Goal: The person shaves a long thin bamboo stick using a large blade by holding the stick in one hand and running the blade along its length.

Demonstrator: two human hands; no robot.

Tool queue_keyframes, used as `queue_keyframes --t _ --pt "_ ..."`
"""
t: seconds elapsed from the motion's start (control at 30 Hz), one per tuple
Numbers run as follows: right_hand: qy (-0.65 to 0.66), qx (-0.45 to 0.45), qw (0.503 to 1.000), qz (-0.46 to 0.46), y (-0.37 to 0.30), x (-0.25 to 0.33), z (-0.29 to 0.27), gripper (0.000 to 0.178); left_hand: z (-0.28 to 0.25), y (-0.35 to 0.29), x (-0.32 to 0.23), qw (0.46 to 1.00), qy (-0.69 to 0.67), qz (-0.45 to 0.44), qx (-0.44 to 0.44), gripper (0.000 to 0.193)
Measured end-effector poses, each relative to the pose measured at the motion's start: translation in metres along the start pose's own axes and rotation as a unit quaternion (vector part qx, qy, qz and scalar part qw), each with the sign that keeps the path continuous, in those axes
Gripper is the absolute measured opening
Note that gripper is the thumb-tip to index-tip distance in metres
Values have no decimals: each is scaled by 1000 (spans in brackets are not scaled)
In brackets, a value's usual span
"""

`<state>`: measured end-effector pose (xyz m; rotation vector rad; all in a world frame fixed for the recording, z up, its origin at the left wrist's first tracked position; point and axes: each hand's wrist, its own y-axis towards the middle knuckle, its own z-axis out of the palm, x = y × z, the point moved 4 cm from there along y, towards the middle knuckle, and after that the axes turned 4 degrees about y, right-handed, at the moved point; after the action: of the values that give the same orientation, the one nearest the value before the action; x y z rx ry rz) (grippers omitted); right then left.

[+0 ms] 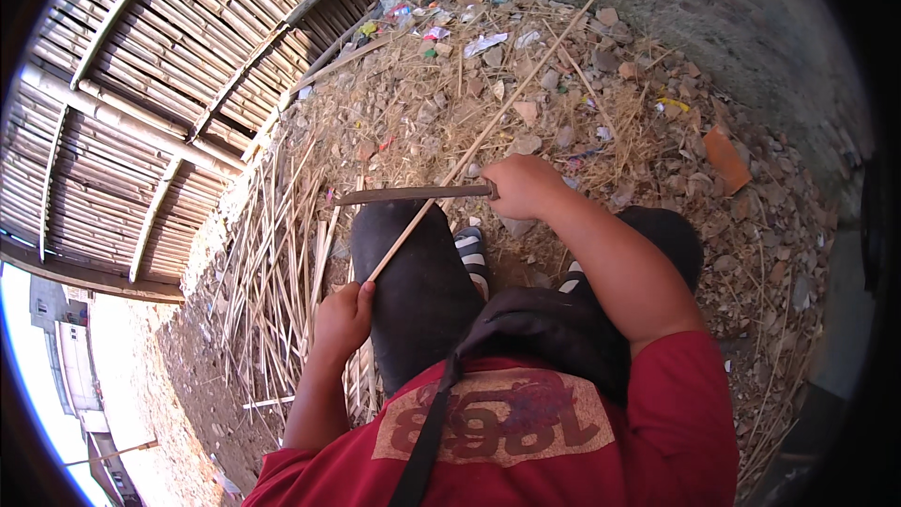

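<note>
My left hand (342, 321) is closed around the near end of a long, thin bamboo strip (502, 120), beside my left knee. The strip slants away up and to the right over the littered ground. In my right hand (524, 188) is the handle of a long knife (399, 194), its dark, narrow blade pointing left. Above my left knee the blade lies across the strip; whether its edge bites into it I cannot tell. Most of the knife's handle is hidden in my fist.
Many cut bamboo strips (272, 291) lie heaped left of my legs. A slatted bamboo wall (178, 84) rises at the left, a brick wall (751, 47) at the far right. Rubble, straw and litter (483, 44) cover the ground, with an orange-brown shard (725, 160) at the right.
</note>
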<state>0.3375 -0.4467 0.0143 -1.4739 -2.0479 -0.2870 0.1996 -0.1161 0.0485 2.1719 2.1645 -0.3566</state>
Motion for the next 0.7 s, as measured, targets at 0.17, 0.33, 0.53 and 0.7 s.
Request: queue_keyframes --t 0.17,0.33,0.53,0.7 --pt "74 -69 993 56 13 -52 5 39 -4 3 -4 1000 17 -5 15 50" --pt "64 -80 993 66 7 -54 -7 43 -6 4 -5 999 28 -7 20 50" --pt "48 -89 993 53 -6 -44 -27 44 -4 5 -6 1000 27 4 15 49" --pt "22 -65 997 36 -14 -5 -30 45 -1 4 -4 999 -32 4 8 47"
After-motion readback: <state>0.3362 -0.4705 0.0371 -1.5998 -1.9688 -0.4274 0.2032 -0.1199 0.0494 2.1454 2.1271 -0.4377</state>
